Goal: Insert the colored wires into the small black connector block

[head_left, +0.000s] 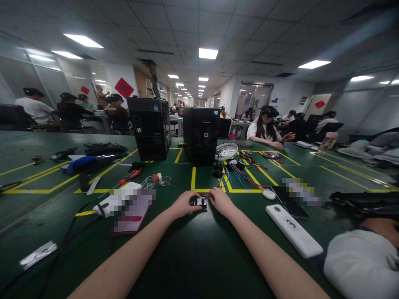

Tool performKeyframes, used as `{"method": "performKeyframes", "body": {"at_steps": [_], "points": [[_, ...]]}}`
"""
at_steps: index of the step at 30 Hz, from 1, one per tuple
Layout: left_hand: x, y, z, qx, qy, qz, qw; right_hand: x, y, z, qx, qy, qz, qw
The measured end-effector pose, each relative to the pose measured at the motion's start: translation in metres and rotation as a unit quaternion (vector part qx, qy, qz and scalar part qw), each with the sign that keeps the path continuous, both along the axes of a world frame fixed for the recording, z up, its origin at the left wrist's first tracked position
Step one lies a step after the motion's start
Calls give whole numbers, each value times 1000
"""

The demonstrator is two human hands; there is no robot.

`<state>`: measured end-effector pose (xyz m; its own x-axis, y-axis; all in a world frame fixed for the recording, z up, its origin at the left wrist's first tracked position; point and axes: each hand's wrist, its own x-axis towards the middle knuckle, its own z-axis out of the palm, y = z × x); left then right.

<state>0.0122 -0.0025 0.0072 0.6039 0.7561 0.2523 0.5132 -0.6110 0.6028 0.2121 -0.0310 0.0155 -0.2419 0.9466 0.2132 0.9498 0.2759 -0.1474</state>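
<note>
My left hand (pixel 184 203) is closed around a small black and silver part (pixel 201 202) at the middle of the green table. Its exact kind is too small to make out. Close on the right, my right hand (pixel 220 201) pinches thin red and dark wires (pixel 205 196) that run to the part's upper edge. The fingertips partly hide where wires and part meet. Beyond my right hand lies a tangle of coloured wires (pixel 238 172).
Two black computer towers (pixel 200 133) stand ahead. Left are a white power strip (pixel 121 197), eyeglasses (pixel 160 180) and a red screwdriver (pixel 129 177). Right are a white power bank (pixel 293 230) and a dark phone (pixel 289 201). A person (pixel 264 128) sits across; a white sleeve (pixel 358 261) is at right.
</note>
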Motion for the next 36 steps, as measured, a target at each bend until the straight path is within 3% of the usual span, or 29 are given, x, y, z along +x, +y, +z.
{"method": "performKeyframes", "body": {"at_steps": [12, 16, 25, 29, 33, 36], "points": [[-1, -2, 3, -10, 8, 0, 1000, -14, -15, 16, -104, -98, -46, 989], [0, -3, 3, -4, 5, 3, 1000, -21, -22, 20, -105, -114, -57, 986], [-1, -2, 2, -7, -1, -11, 1000, -1, -9, 13, -91, 41, -155, 983], [0, -2, 0, 11, -8, -26, 1000, -13, -19, 22, -63, 67, -90, 992], [0, 0, -4, 26, -3, -36, 999, -30, -34, 31, -30, 24, -2, 999], [0, -1, -3, 25, -3, -46, 999, -34, -38, 33, -44, -20, -1, 999]]}}
